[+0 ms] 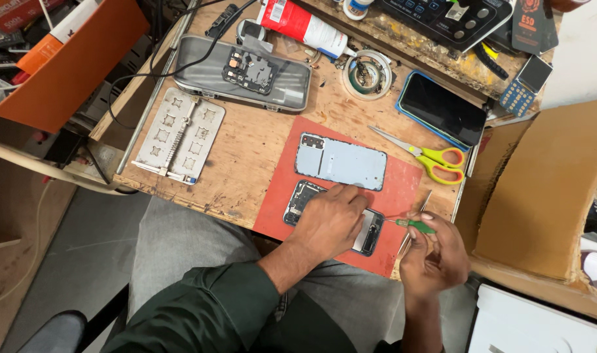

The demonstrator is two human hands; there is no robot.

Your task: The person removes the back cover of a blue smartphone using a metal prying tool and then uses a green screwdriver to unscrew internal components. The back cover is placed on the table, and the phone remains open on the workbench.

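I'm looking at the opened phone (301, 198) lying on the red mat (403, 186), its back cover (341, 161) already off and sitting just above it. Internals are showing, so teardown's underway. My left hand (329, 221) is pressing flat over the phone's middle, while my right hand (432, 252) is pinching a green-handled screwdriver (413, 225), tip pointing at the phone's right end.

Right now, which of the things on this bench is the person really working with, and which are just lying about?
In use:
- opened phone, held flat by the left hand
- green-handled screwdriver, in the right hand
- red mat under the phone
- grey back cover beside it

Lying about:
- scissors
- tape roll
- dark phone
- metal jig plate
- glue tube
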